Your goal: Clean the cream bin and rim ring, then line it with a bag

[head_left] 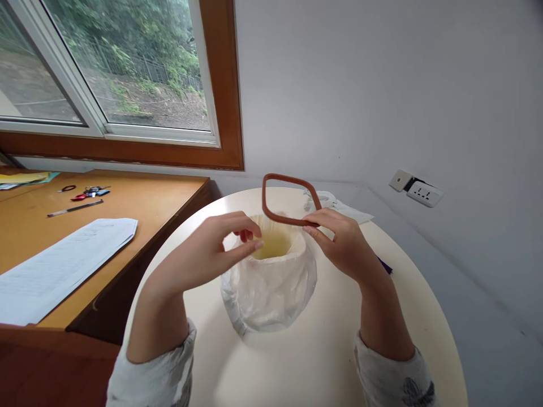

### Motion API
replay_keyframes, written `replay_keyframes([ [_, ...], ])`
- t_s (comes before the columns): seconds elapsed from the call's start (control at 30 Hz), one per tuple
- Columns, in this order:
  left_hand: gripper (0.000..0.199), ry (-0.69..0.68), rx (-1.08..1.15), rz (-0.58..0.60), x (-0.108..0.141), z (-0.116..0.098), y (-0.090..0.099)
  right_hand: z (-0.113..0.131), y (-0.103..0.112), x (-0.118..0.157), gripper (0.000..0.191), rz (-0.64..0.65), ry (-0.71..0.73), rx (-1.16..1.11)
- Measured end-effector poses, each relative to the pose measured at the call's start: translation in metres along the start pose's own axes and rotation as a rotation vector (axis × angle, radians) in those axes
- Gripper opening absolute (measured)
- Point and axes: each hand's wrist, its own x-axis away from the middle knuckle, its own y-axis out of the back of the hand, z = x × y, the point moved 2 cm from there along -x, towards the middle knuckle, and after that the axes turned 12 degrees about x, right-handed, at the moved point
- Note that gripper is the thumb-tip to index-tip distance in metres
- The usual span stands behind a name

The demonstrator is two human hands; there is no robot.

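Note:
A small bin point(278, 240), yellowish inside, stands on the round table with a translucent white trash bag point(271, 294) lining it and folded down over its outside. My right hand point(339, 237) pinches a brown rounded-square ring point(289, 219) at its near right corner. The ring is tilted up above the far side of the bin's mouth, apart from the bag. At the left of the mouth is my left hand point(224, 243), thumb and forefinger slightly apart with nothing visible between them; its other fingers are curled and partly hidden.
The round cream table point(263, 373) stands against the white wall. Behind the bin lies clear plastic packaging point(352, 212), and a dark purple strip point(385, 264) shows beside my right forearm. A wooden desk point(169, 198) at left carries papers point(72, 265), a pen point(75, 208) and keys point(91, 193).

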Motion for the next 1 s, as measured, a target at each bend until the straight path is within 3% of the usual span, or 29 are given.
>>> replay_keyframes([
  [0.13,0.028,0.023,-0.017,-0.299,-0.001,0.013,0.009,0.012,0.000,0.003,0.018,0.151,0.086,-0.013],
  [0.2,0.038,0.079,-0.047,-0.340,-0.004,0.025,0.007,0.017,0.000,0.004,0.018,0.201,0.118,0.001],
  [0.33,0.060,0.211,-0.140,-0.133,-0.011,0.048,-0.002,0.020,-0.002,0.004,0.018,0.288,0.159,0.038],
  [0.47,0.069,0.255,-0.165,0.016,-0.013,0.058,-0.010,0.021,-0.005,0.004,0.020,0.309,0.192,0.063],
  [0.7,0.073,0.288,-0.137,0.077,-0.014,0.067,-0.015,0.023,-0.009,0.004,0.020,0.340,0.228,0.060],
  [1.0,0.069,0.304,-0.124,0.088,-0.013,0.071,-0.015,0.016,-0.017,0.004,0.014,0.371,0.163,-0.054],
])
